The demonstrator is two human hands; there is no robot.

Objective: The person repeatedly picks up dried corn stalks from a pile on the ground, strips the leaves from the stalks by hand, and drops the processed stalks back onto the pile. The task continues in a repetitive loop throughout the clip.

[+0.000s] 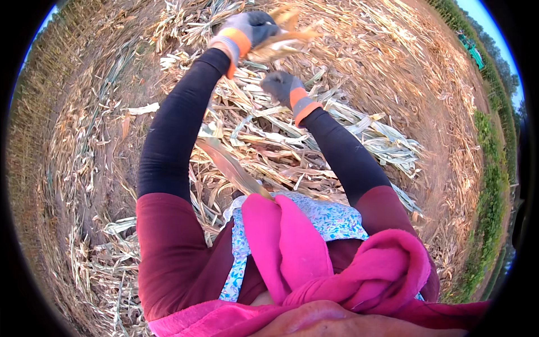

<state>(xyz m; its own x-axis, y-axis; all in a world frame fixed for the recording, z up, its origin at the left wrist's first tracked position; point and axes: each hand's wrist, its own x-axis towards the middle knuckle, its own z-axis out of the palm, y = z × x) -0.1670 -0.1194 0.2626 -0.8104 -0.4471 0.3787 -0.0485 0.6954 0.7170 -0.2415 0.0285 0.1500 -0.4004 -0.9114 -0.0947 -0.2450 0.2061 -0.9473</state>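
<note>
My left hand (252, 31), in a grey glove with an orange cuff, is closed around dry corn husks (282, 44), which are blurred by motion. Closer to my body, my right hand (283, 86), gloved alike, has its fingers curled above a heap of cut corn stalks (269, 116). Whether anything lies inside that fist is hidden. One long dry corn leaf (236, 162) slants up from the front of my flowered apron (337, 217).
Dry stalks and husks (400, 71) cover the ground, with bare soil (143, 78) showing between them. Standing dry corn (38, 105) lines the left edge. Green plants (484, 227) border the right, where a green machine (471, 48) stands far off.
</note>
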